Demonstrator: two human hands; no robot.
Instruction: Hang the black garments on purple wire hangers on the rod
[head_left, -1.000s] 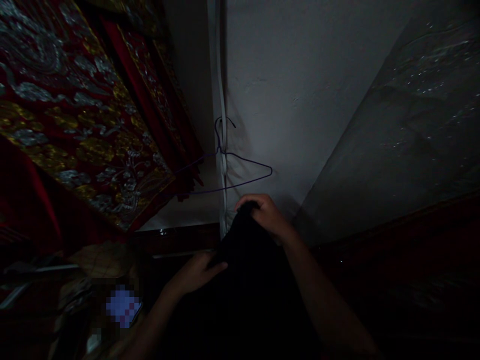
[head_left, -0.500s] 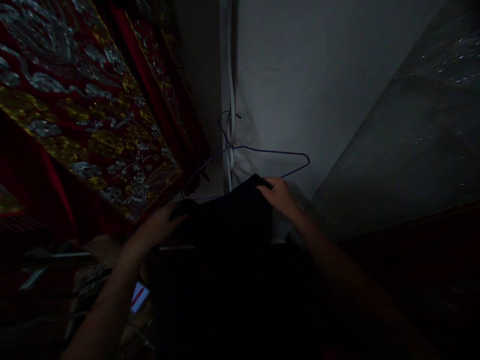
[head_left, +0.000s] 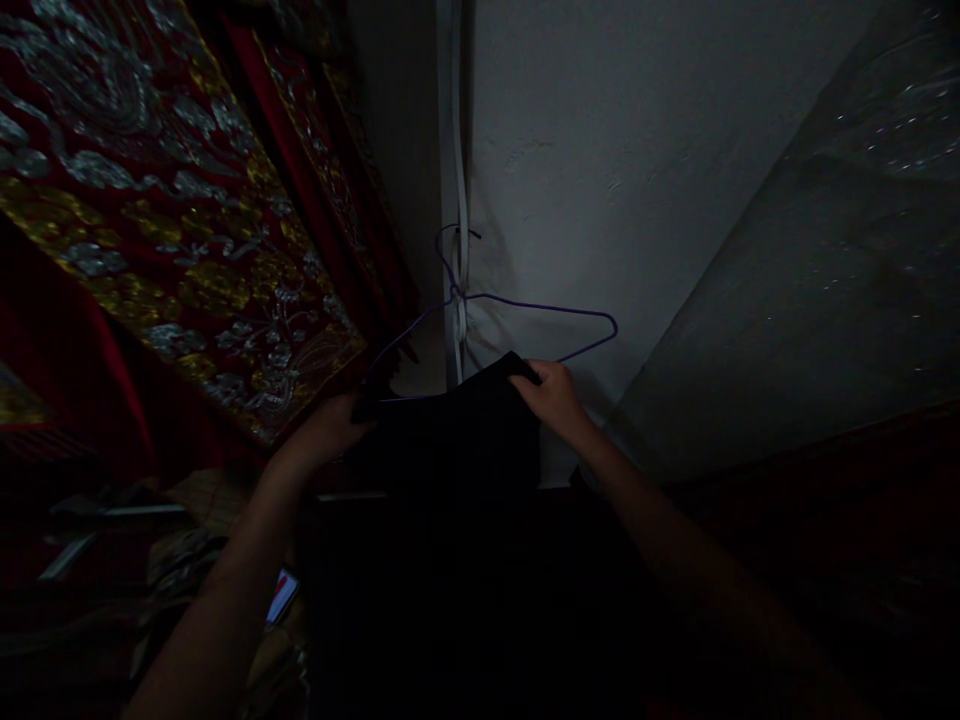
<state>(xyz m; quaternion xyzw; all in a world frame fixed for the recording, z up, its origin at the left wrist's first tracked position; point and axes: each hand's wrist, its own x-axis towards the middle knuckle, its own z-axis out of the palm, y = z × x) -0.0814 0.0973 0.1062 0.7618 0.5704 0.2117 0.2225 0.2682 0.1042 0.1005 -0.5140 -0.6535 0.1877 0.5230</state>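
Note:
A black cloth garment [head_left: 457, 440] is stretched between my two hands; its exact kind is lost in the dark. At its left top corner my left hand [head_left: 336, 425] is closed on the fabric. My right hand [head_left: 551, 390] pinches the right top corner, thumb and fingers together. Just behind the cloth hangs a purple wire hanger [head_left: 536, 303], its hook up by a white cord or strip on the wall. The cloth's upper edge covers part of the hanger's lower bar. Below, the garment merges into darkness.
Red fabric with silver and gold embroidery [head_left: 210, 240] hangs at the left. A pale wall [head_left: 600, 180] stands behind the hanger, with clear plastic sheeting [head_left: 817, 260] to the right. At lower left, a lit phone [head_left: 281, 597] lies among clutter.
My left hand has shifted slightly, and the cloth's left corner now sits against the hanger's left end. My right hand has barely moved, still pinching its corner.

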